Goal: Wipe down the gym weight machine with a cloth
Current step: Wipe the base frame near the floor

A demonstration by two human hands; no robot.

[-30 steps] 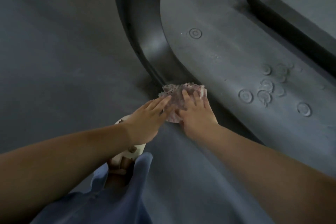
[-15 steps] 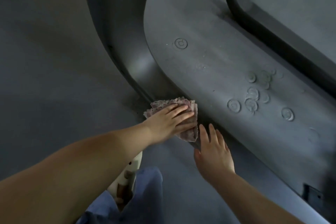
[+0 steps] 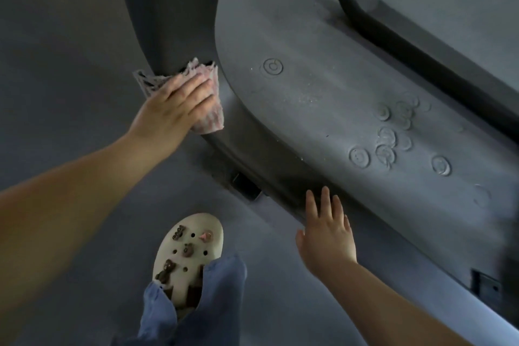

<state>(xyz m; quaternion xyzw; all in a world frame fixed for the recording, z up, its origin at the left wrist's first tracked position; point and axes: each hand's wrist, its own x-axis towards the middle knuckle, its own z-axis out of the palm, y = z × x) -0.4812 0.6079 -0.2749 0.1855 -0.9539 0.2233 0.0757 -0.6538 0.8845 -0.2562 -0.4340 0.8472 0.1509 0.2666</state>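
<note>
**A:** Where is the cloth (image 3: 206, 109) right now?

**B:** On the curved dark frame (image 3: 168, 22) of the weight machine, low down where the upright bends into the base panel (image 3: 323, 109). The left hand (image 3: 174, 109) presses it flat against the frame, fingers straight and spread over the fabric; part of the cloth pokes out above and below the hand.

**A:** And the other hand?

**B:** The right hand (image 3: 327, 229) holds nothing. Its fingers are straight and splayed by the lower edge of the base panel; whether they touch it or hover just off it, I can't tell.

**A:** How should this wipe go?

**B:** I'd keep the palm flat so the cloth wraps the curve, and follow the bend rather than cutting across it. The seam between frame and panel probably traps grime, so a fingertip run along it would help. The panel shows specks and ring marks, so I'd judge that area is still to do.

**A:** Anything to watch?

**B:** The shoe (image 3: 191, 250) stands on the floor (image 3: 56, 64) near the base; steady footing matters while leaning in.
</note>
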